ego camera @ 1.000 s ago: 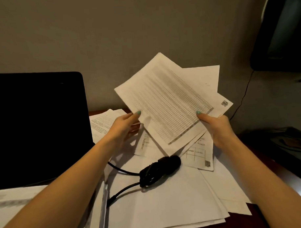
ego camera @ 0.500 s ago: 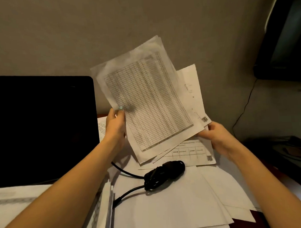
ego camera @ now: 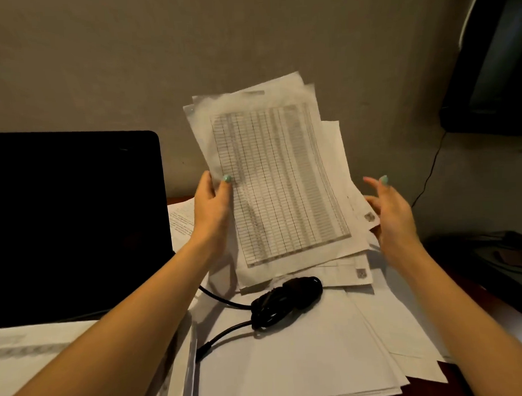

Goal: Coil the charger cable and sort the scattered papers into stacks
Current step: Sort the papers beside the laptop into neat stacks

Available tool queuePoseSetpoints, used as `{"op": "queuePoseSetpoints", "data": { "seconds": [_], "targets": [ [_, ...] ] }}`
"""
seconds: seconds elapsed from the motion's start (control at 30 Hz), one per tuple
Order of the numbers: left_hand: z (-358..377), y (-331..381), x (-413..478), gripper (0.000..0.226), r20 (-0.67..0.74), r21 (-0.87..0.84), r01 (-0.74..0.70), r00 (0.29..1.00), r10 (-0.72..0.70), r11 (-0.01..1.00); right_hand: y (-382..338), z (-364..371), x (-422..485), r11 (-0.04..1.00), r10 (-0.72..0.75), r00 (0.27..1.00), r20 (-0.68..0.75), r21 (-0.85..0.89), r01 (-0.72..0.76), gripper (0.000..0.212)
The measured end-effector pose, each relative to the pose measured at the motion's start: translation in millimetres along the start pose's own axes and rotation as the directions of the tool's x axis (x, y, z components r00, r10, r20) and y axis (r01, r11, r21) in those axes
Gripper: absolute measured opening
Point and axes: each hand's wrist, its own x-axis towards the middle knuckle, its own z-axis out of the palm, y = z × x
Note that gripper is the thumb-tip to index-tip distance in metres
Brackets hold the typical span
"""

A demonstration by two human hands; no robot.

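Turned upright since the earlier frame, the papers are pinched at their edge by the left hand, the right hand waits beside them with fingers spread, and the cable lies bundled on sheets not yet stacked.

1. We see a plain grey-brown wall filling the upper half, dimly and warmly lit.
2. A black screen stands at left.
3. A dark, curved object sits at upper right, with a thin wire hanging below it down the wall.
4. The counter shows reddish-brown wood.
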Motion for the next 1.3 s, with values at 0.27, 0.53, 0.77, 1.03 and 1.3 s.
{"op": "queuePoseSetpoints", "data": {
  "seconds": [0.27,0.53,0.77,1.03,1.3],
  "targets": [
    [12.0,20.5,-4.4,0.005,0.091,0.051,-0.291,0.954,0.286,0.955,-5.2,11.1,-7.8,0.962,-0.164,0.972,0.165,-0.191,0.195,0.025],
    [25.8,42.0,-10.6,0.031,0.206,0.031,-0.319,0.929,0.306,0.947,-22.3,12.2,-13.5,0.94,-0.339,0.941,0.0,-0.054,0.338,0.013],
    [22.8,15.1,-14.6,0.031,0.31,0.126,-0.161,0.944,0.116,0.979,-7.5,22.3,-17.5,0.938,-0.333,0.943,0.007,-0.095,0.333,0.009],
    [6.6,-30.7,-16.3,0.016,0.306,0.213,0.143,0.93,-0.205,0.967,30.6,37.3,-29.7,0.997,0.058,0.99,0.128,0.051,-0.065,0.019],
    [11.7,-23.2,-16.0,0.035,0.192,0.115,0.209,0.954,-0.229,0.971,19.2,25.8,-28.6,0.993,0.104,0.985,0.138,0.037,-0.11,0.023]
  ]
}}
